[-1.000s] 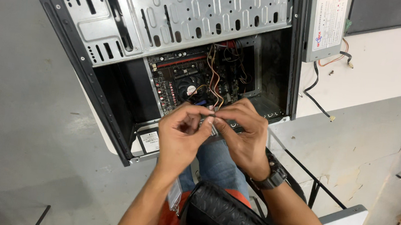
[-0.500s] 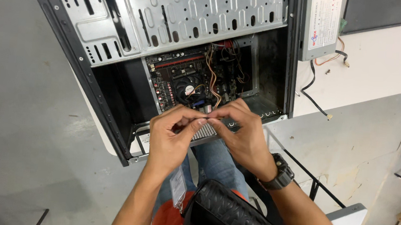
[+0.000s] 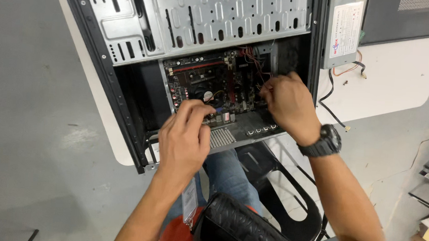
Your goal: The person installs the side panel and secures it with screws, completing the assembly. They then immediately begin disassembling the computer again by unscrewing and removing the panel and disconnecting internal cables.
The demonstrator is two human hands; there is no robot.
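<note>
An open black computer case [image 3: 125,104] lies on a white table [image 3: 403,78], its motherboard [image 3: 212,82] showing. My left hand [image 3: 185,141] reaches in from the front with curled fingers. Its fingertips rest at the lower edge of the motherboard, near a small blue part, and hide whatever is under them. My right hand [image 3: 288,105], with a black watch [image 3: 321,142] on the wrist, is further right inside the case. Its fingers are pinched on thin red and orange wires [image 3: 258,70] that run up towards the back.
A silver drive cage [image 3: 207,14] spans the top of the case. A grey power supply [image 3: 341,31] sits outside it on the right, trailing black cables [image 3: 329,101]. A black bag [image 3: 247,233] lies on my lap above a black metal stool [image 3: 289,201].
The hands, held together in front of the case on a small cable piece, have parted. The left moved to the board's lower edge, and the right went up and right to the wires.
</note>
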